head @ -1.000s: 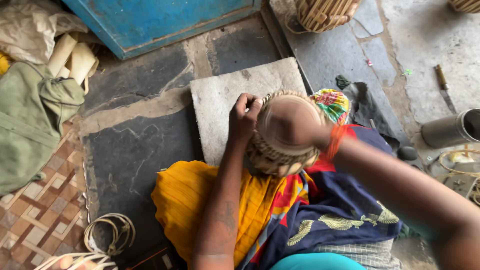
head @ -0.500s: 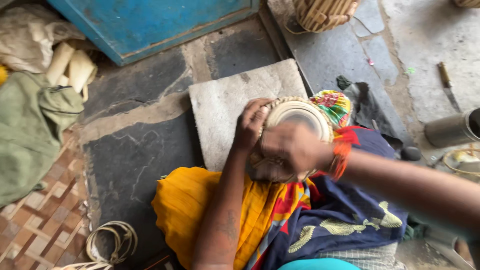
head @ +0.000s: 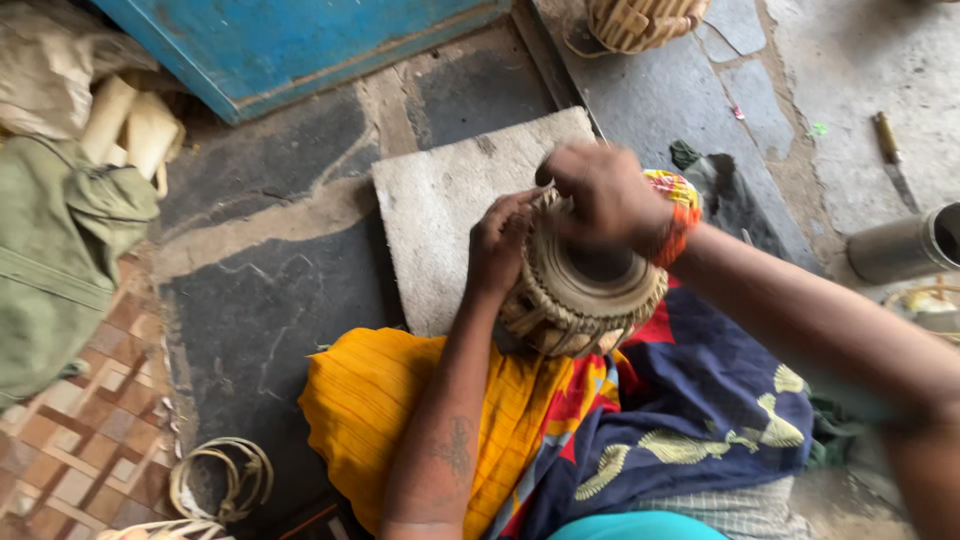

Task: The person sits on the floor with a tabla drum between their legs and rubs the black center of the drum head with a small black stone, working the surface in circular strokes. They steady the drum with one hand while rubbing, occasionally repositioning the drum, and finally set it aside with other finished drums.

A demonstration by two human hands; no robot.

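A dark grey stone-slab floor (head: 270, 310) spreads under everything; a blue painted wooden panel (head: 300, 40) runs along its far edge; a green cloth bag (head: 60, 260) lies well apart, off to the left; a pale square stone slab (head: 440, 210) sits just beyond the lap; yellow, red and navy patterned cloth (head: 560, 440) covers that lap; the small round drum laced with tan braided straps (head: 580, 290) rests on it, tilted, against the slab's near edge; the right hand (head: 605, 195) is closed over the drum's far rim, fingers curled down on it; the left hand (head: 500, 245) presses the drum's left side, fingers bent and pinching the lacing.
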